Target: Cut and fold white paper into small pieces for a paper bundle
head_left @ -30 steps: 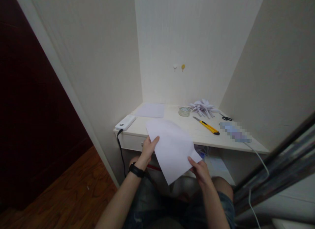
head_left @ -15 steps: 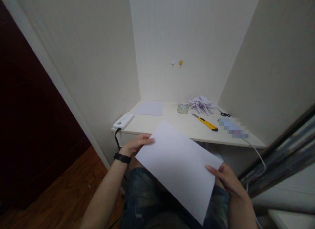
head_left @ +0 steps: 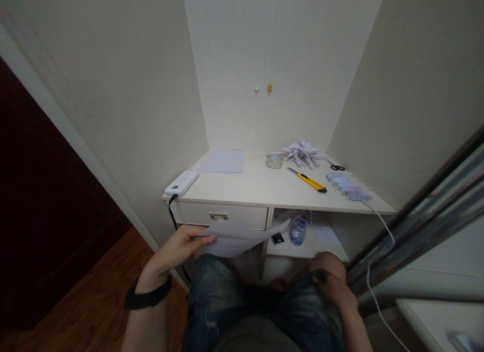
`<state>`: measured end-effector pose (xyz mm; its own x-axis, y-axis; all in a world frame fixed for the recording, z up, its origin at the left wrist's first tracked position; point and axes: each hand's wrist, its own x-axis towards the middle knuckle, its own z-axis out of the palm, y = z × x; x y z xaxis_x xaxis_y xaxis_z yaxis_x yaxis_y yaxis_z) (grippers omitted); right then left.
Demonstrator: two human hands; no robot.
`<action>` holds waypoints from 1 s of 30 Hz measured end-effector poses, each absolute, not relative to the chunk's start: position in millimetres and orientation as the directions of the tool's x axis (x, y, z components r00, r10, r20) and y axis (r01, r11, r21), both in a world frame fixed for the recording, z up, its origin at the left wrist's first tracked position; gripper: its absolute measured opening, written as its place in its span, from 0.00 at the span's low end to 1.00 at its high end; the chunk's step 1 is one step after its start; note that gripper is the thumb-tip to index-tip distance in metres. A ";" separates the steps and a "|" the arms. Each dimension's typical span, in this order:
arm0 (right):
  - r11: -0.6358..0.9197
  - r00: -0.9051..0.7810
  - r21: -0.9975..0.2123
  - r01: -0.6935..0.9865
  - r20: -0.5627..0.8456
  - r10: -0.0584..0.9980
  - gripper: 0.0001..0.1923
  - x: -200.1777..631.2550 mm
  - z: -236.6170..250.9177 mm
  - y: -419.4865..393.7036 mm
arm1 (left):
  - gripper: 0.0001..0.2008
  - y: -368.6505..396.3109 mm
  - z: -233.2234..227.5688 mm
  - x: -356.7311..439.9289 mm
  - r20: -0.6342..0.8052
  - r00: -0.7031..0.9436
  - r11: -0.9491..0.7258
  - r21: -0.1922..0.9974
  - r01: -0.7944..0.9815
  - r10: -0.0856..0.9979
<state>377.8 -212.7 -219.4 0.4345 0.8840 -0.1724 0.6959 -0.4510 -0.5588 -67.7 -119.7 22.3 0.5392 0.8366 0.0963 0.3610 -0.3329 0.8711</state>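
My left hand (head_left: 180, 246), a black watch on its wrist, holds a white sheet of paper (head_left: 242, 238) nearly flat and edge-on, low in front of the desk drawer (head_left: 219, 216). My right hand (head_left: 333, 284) rests on my right knee with fingers curled, holding nothing that I can see. On the white desk (head_left: 260, 188) lie another white sheet (head_left: 222, 161), a tape roll (head_left: 274, 161), a yellow utility knife (head_left: 307, 180), a pile of folded paper pieces (head_left: 302, 153) and black scissors (head_left: 336, 166).
A white power bank (head_left: 181, 183) with a black cable sits on the desk's left corner. A white cable (head_left: 378, 226) hangs off the right side. A water bottle (head_left: 298, 233) stands on the shelf under the desk. Walls enclose three sides; a dark doorway lies left.
My right hand let go of the sheet and dropped onto my knee. My left hand alone lowered the sheet to the left, turning it nearly flat. The view shifted back from the desk.
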 end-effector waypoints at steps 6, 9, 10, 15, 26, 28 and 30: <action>0.067 0.158 -0.970 0.234 0.106 0.982 0.42 328.4 -162.5 -198.3 | 0.09 -131.9 30.9 -64.3 0.228 0.494 -0.386 0.889 0.245 0.839; 0.186 0.016 -0.983 -0.002 0.186 0.983 0.52 296.3 -147.2 -195.3 | 0.10 -134.9 36.2 -60.4 0.230 0.599 -0.416 0.889 0.190 0.767; 0.192 0.002 -0.980 -0.057 0.192 0.981 0.55 286.5 -146.2 -194.5 | 0.11 -135.3 37.2 -59.7 0.217 0.656 -0.425 0.888 0.175 0.723; 0.236 -0.014 -0.938 -0.255 0.248 0.969 0.60 256.2 -146.4 -191.1 | 0.14 -134.3 34.6 -59.5 0.129 0.833 -0.391 0.913 0.112 0.538; 0.084 0.240 -0.938 -0.337 0.000 0.971 0.22 272.1 -123.5 -204.4 | 0.11 -119.8 40.4 -60.0 0.087 0.728 -0.357 0.907 0.225 0.680; 0.136 0.377 -0.926 -0.353 -0.008 0.926 0.20 276.6 -119.1 -205.2 | 0.12 -114.4 35.5 -61.2 0.103 0.574 -0.320 0.901 0.292 0.813; 0.212 0.501 -0.912 -0.350 0.009 0.865 0.20 281.7 -114.7 -206.0 | 0.14 -110.5 30.8 -60.2 0.129 0.431 -0.273 0.917 0.292 0.893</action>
<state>281.7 -206.0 -114.7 0.5015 0.8651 0.0091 -0.3498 0.2124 -0.9124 -60.2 -110.5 30.8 0.4315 0.8929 0.1286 0.2918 -0.2731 0.9167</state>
